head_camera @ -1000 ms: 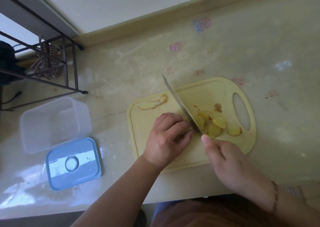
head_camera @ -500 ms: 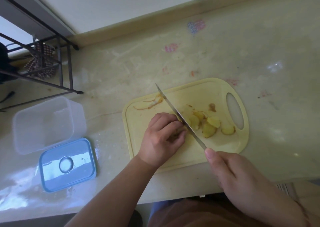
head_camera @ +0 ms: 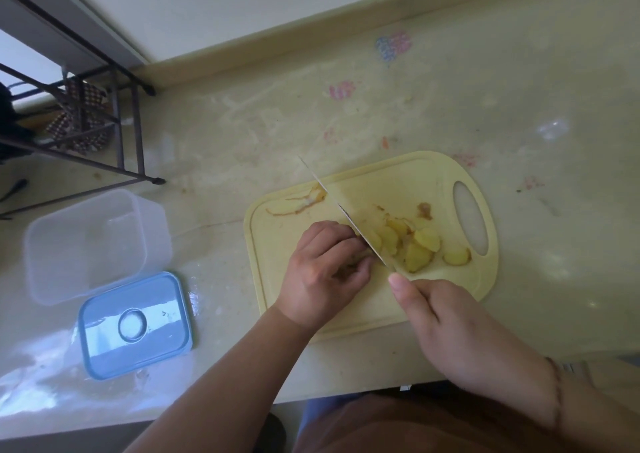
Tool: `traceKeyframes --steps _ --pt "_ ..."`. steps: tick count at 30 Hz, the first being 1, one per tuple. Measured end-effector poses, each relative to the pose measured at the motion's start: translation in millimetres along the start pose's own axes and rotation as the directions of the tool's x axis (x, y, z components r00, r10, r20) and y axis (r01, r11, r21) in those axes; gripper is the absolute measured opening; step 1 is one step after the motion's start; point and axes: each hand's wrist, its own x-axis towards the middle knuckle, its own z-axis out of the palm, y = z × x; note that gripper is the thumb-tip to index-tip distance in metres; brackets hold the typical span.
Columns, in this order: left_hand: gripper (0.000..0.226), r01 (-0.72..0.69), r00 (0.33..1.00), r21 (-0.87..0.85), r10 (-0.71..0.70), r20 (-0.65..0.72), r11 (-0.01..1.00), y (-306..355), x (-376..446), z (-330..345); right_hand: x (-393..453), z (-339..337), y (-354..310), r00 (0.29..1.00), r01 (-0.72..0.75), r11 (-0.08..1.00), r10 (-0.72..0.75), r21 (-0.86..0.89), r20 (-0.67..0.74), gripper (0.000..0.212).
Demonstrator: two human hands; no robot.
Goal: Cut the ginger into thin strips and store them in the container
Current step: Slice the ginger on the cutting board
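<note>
Forward again slid the knife (head_camera: 346, 212), handle hidden in right hand (head_camera: 460, 331)'s grip; left hand (head_camera: 325, 272) covers the held ginger (head_camera: 356, 262).

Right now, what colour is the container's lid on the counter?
Light blue, with a round clear centre; the lid shows in the head view, lying beside the clear container.

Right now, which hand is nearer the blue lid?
Left. The left hand is on the cutting board, pinning ginger, just right of the blue lid. The right hand holds the knife farther right.
</note>
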Motion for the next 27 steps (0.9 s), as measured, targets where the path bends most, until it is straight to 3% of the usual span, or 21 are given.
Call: traceKeyframes --steps 14,18,24,26,27 --pt "0.016 -0.012 1.0 0.042 0.012 0.016 0.999 5 1 -3 21 7 -5 1.0 0.005 0.998 -0.004 0.062 -0.019 0.059" --pt "0.014 -0.012 1.0 0.066 0.01 0.018 0.998 6 -2 -4 27 -14 2 0.994 -0.072 0.975 0.052 0.212 0.099 0.068" --pt "0.013 0.025 0.999 0.095 -0.027 0.023 0.995 10 -2 -5 19 -44 12 0.911 -0.345 0.716 0.1 0.606 0.401 0.061" --pt "0.018 0.21 0.977 0.025 -0.209 -0.047 0.977 26 4 -11 12 -53 19 0.876 -0.428 0.581 0.077 0.692 0.477 0.062" --pt "0.021 0.379 0.918 -0.067 -0.384 -0.094 0.923 37 10 -14 8 -58 24 0.851 -0.473 0.508 0.052 0.72 0.523 0.064"
